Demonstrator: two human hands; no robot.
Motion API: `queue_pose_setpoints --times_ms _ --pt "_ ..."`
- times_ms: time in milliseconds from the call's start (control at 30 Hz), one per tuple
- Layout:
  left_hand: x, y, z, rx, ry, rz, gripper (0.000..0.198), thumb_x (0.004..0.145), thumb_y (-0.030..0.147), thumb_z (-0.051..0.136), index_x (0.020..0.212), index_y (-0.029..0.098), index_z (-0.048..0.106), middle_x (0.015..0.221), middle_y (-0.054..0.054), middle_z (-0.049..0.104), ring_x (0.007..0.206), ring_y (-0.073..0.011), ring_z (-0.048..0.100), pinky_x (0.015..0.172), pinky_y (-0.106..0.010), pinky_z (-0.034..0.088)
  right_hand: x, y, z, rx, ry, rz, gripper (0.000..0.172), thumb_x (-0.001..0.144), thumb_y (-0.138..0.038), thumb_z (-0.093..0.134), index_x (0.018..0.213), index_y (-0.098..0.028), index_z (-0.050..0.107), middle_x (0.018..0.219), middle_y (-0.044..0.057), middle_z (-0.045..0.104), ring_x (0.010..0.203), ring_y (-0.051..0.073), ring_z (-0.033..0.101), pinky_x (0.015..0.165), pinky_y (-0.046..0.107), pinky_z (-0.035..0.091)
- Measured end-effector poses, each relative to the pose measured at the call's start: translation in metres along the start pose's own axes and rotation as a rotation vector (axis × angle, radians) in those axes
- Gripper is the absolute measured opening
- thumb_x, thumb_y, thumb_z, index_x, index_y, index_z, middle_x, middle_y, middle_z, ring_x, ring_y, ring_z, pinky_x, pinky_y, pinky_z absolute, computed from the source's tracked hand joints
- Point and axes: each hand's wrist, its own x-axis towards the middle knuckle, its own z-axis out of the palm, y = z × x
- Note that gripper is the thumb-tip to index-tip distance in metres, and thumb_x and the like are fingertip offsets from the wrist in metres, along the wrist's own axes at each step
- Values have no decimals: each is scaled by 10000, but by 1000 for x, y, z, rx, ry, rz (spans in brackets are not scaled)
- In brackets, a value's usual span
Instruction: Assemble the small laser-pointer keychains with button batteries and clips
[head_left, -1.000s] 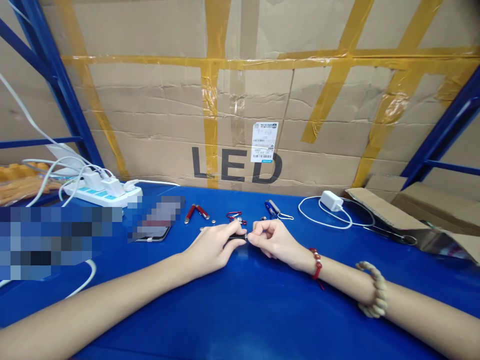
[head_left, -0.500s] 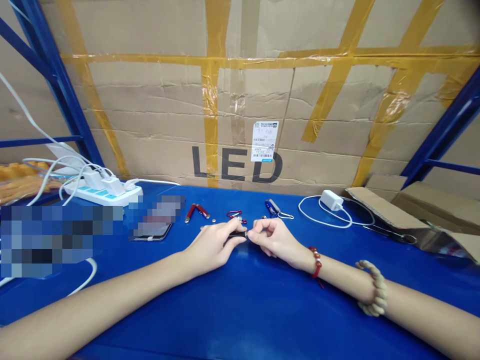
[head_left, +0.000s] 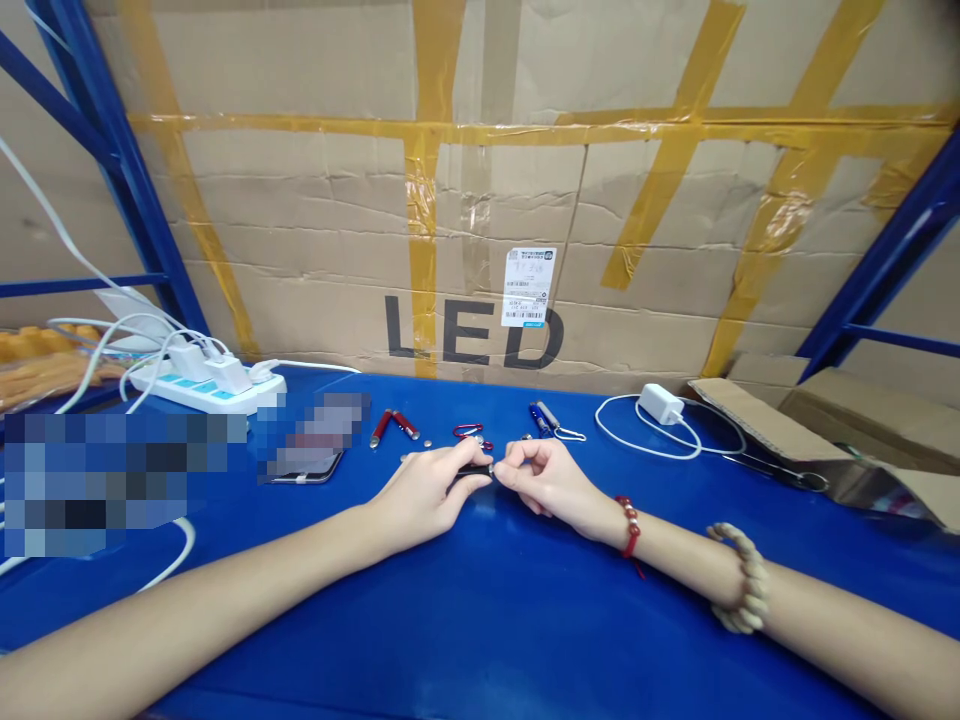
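Observation:
My left hand point(head_left: 429, 492) pinches a small black tube point(head_left: 474, 470), like a mini flashlight body, between thumb and fingers. At the tube's right end, the thumb and fingertips of my right hand point(head_left: 541, 478) are pressed together; what they hold there, if anything, is too small and hidden to name. Just behind the hands lies a red carabiner clip point(head_left: 469, 430). Two short red tubes point(head_left: 381, 430) rest further left, beside a small silver disc point(head_left: 428, 443). To the right are a blue tube point(head_left: 538, 418) and a silver tube point(head_left: 550, 413) with a metal clip point(head_left: 571, 435).
A phone point(head_left: 319, 445), partly blurred out, lies left on the blue table point(head_left: 495, 620). Behind it stands a white power strip point(head_left: 225, 392) with cables. A white charger point(head_left: 661, 404) with its cord and an open cardboard box point(head_left: 817, 440) are right. A large carton point(head_left: 337, 230) walls the back.
The view has shifted very slightly. Both hands stay at the black tube in nearly the same pose.

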Motion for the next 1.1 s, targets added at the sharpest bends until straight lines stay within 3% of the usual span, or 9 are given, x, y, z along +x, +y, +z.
queue_pose_setpoints --times_ms 1100 --pt "0 -1 0 14 7 13 76 853 228 427 864 219 502 951 -15 659 872 -179 618 720 -261 472 1 3 -3 10 5 30 340 635 -460 658 598 -153 517 370 -85 415 303 27 320 328 164 185"
